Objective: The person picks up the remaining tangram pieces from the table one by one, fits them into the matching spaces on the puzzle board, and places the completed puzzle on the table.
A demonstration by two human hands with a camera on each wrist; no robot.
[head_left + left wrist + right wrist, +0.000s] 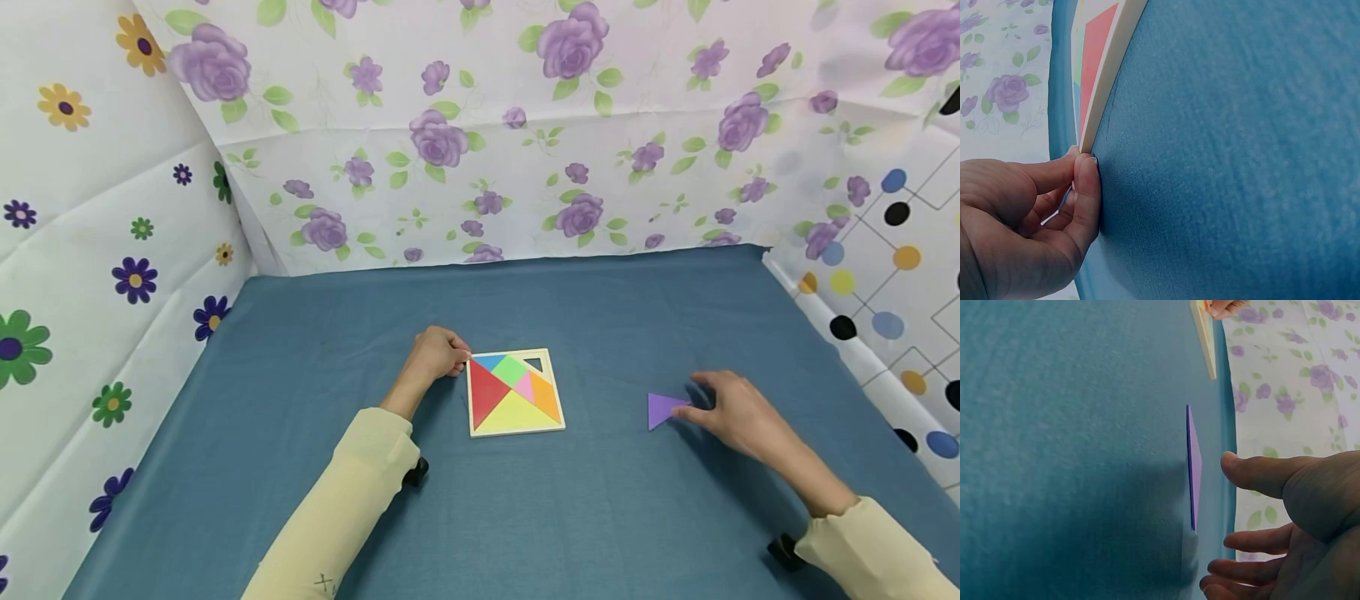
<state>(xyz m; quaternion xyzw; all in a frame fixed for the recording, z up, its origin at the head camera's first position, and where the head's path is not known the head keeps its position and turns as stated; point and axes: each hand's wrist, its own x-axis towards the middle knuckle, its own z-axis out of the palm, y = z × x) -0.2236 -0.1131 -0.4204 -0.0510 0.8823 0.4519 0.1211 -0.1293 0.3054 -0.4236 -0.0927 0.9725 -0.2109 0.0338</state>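
Observation:
A square tangram puzzle board (517, 433) with a pale wooden rim lies on the cloth in the head view. Red, yellow, blue, green, pink and orange pieces fill most of it; a small triangular gap (534, 364) shows at its upper right. My left hand (438, 352) pinches the board's upper left corner between thumb and fingers, as the left wrist view (1035, 219) also shows. To the right, a purple triangle piece (663, 410) lies flat. Over it hovers my right hand (738, 417), thumb and fingers spread; in the right wrist view the hand stands apart from the purple triangle (1194, 469).
Blue cloth (525, 517) covers the table. A white sheet with purple flowers (480, 150) hangs behind the far edge. Patterned sheets stand at the left (75, 250) and right (877, 292). Dark wrist straps (785, 552) show near the sleeves.

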